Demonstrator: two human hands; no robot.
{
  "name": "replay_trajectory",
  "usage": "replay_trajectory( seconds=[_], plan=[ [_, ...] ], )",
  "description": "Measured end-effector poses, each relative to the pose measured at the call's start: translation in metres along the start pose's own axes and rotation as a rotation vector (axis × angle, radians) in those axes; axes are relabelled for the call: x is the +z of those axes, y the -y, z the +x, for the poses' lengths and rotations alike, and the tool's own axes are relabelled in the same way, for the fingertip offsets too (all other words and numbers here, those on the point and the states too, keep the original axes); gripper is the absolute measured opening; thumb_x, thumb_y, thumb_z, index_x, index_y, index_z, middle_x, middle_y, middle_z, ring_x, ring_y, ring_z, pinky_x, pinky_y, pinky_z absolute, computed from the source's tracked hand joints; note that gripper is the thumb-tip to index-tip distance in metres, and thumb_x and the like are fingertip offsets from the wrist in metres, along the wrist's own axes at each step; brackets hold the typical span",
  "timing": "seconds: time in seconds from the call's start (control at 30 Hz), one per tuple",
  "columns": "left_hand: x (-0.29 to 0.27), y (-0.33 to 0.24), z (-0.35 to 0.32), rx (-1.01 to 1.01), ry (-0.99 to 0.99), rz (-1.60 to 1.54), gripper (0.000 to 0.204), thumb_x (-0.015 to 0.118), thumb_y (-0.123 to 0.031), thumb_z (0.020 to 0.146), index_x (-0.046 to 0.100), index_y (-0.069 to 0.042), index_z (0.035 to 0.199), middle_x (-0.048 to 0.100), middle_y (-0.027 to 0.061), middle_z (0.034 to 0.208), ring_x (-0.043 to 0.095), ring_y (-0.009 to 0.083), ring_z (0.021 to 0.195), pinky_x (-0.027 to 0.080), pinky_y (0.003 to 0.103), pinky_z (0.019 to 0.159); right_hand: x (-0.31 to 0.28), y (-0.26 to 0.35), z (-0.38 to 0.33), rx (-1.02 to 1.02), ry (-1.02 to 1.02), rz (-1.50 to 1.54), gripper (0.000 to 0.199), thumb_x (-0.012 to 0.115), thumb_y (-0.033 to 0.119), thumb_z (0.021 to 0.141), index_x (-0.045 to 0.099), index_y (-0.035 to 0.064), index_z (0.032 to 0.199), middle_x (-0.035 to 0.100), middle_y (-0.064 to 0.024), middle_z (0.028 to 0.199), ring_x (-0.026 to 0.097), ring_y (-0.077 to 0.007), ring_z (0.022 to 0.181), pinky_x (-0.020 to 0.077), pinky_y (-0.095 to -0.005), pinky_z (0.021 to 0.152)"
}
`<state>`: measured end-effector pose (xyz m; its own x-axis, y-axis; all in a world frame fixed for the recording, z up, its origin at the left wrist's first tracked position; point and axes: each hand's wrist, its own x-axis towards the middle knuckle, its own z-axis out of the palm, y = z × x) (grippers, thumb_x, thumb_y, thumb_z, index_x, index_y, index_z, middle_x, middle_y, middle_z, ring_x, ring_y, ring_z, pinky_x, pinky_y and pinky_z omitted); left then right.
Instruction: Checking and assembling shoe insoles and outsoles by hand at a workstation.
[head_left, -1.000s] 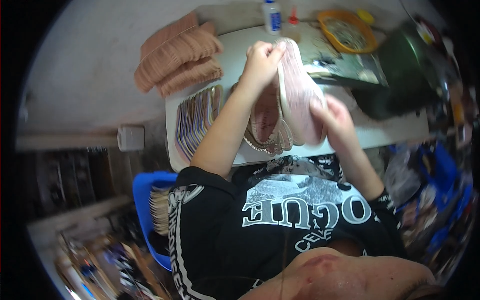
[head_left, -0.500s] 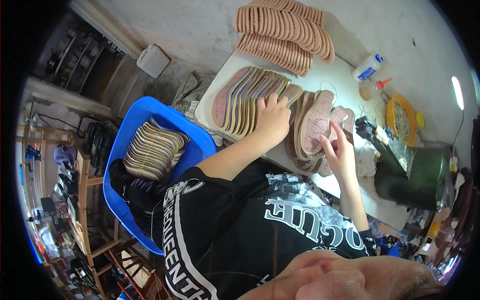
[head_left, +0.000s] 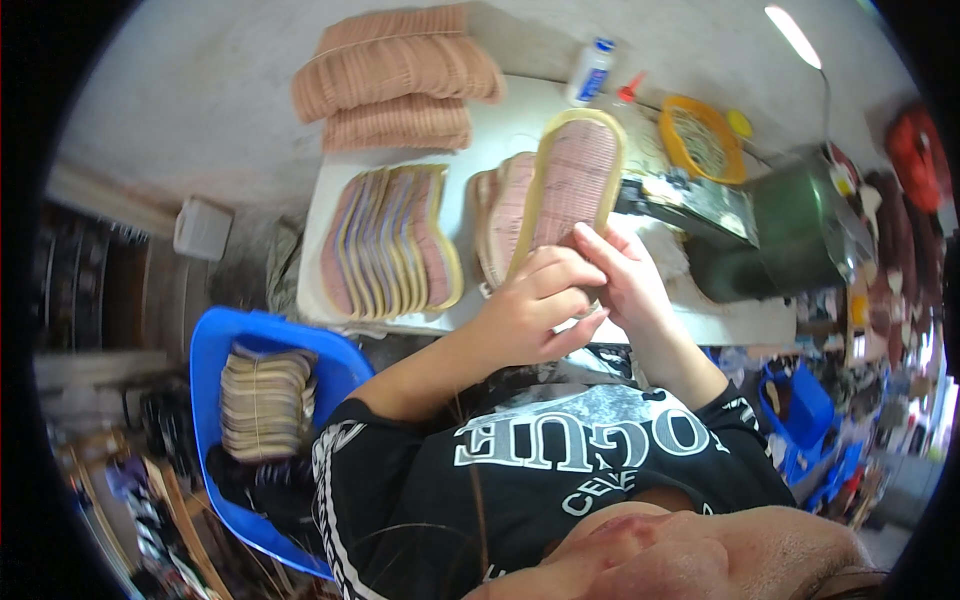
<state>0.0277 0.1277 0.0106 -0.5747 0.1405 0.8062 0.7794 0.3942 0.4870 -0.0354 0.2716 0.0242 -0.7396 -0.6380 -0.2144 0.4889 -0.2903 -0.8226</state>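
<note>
A pink, woven-looking shoe insole [head_left: 578, 175] with a yellow border is raised above the white table, its rounded end pointing away from me. My right hand [head_left: 632, 275] grips its near end, thumb on the upper face. My left hand [head_left: 545, 300] meets it there, fingers curled over the near edge; the fingertips partly hide that end. Behind the held insole lies a pile of pink insoles [head_left: 510, 215], partly covered by it. To the left, a row of insoles [head_left: 390, 245] with yellow and bluish edges leans on the table.
Bundled pinkish-brown soles [head_left: 400, 65] are stacked at the table's back left. At the back stand a white bottle [head_left: 592, 75] and a yellow basket [head_left: 700, 140]. A black machine part [head_left: 690, 205] and dark green drum [head_left: 770, 240] are right. A blue tub [head_left: 205, 380] holds tied insoles [head_left: 262, 405].
My left hand has left the leaning row and come right to meet my right hand. A yellow-edged insole is now lifted between them. The view has shifted.
</note>
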Motion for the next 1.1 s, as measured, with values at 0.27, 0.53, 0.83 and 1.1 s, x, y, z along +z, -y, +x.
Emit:
replay_trajectory(
  seconds=[0.27,0.53,0.83,1.1],
  plan=[
    [0.012,0.025,0.041,-1.027,-0.144,-0.876,0.027,0.066,-0.018,0.086,0.059,0.0,0.105,0.064,0.0093,0.099,0.061,0.0153,0.089,0.047,0.029,0.08,-0.021,0.005,-0.025,-0.104,-0.103,-0.212,0.037,0.051,0.032,0.096,0.061,0.0,0.111,0.066,-0.0045,0.096,0.06,-0.0084,0.085,0.0486,-0.0245,0.077],
    [0.032,0.032,0.049,-1.08,0.036,-1.209,0.023,0.062,-0.017,0.089,0.061,0.0,0.104,0.064,0.0051,0.096,0.06,0.0092,0.082,0.048,0.023,0.076,-0.066,-0.003,-0.02,0.033,0.165,0.099,0.033,0.061,0.026,0.091,0.059,-0.0037,0.105,0.063,-0.0056,0.091,0.06,-0.0068,0.074,0.0499,-0.0202,0.066],
    [0.051,0.045,0.041,-0.826,-0.053,-0.584,0.026,0.068,-0.018,0.083,0.062,0.003,0.098,0.06,0.006,0.097,0.058,0.0135,0.091,0.046,0.027,0.08,-0.068,0.033,-0.017,0.074,0.123,-0.316,0.023,0.064,0.017,0.088,0.067,-0.004,0.095,0.065,-0.002,0.083,0.056,-0.0049,0.074,0.046,-0.0214,0.067],
    [0.052,0.061,0.089,-1.1,-0.177,-0.694,0.02,0.067,-0.01,0.08,0.065,0.005,0.092,0.065,0.0057,0.083,0.061,0.0121,0.069,0.049,0.024,0.065,-0.067,0.029,-0.033,0.004,0.083,-0.325,0.033,0.065,0.022,0.088,0.062,-0.0022,0.11,0.065,-0.0025,0.099,0.056,-0.0059,0.088,0.0463,-0.0255,0.081]
  ],
)
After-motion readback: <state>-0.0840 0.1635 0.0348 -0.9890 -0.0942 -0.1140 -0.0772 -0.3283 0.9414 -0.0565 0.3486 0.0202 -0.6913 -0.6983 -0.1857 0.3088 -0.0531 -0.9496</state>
